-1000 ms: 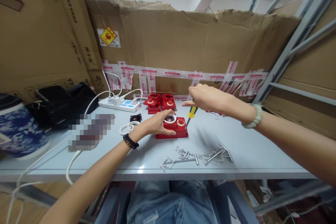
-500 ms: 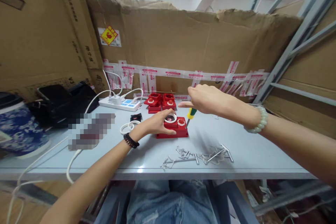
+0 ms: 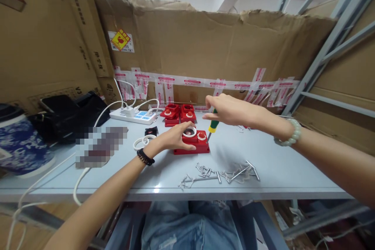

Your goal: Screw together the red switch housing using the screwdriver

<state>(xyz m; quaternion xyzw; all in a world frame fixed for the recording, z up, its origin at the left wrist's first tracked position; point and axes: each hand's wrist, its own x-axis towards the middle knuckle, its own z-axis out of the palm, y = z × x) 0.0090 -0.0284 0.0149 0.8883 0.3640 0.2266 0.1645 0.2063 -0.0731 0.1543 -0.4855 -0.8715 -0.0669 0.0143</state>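
Note:
My left hand (image 3: pixel 177 136) grips a red box (image 3: pixel 191 149) from its left side, fingers behind and thumb along the front. On the box's top are a white ring (image 3: pixel 190 132) around a dark round window and, to its right, a red button (image 3: pixel 201 135) with a pale collar. A screwdriver (image 3: pixel 213 125) with a green and yellow handle stands nearly upright, its tip at the box's top right corner. The fingers of my right hand (image 3: pixel 222 109) are closed around the upper handle, partly hiding it. Whether a screw sits under the tip is too small to tell.
Loose screws (image 3: pixel 205 170) and metal T-shaped keys (image 3: pixel 243 172) lie near the table's front edge. Two loose white rings (image 3: pixel 140 143) lie left of the box. Behind stand more red boxes (image 3: pixel 180 114) and a power strip (image 3: pixel 133 115). A patterned cup (image 3: pixel 23 144) stands left.
My right hand has shifted slightly and turned about the screwdriver, with more of the green handle now showing. The left hand and red box stay in place.

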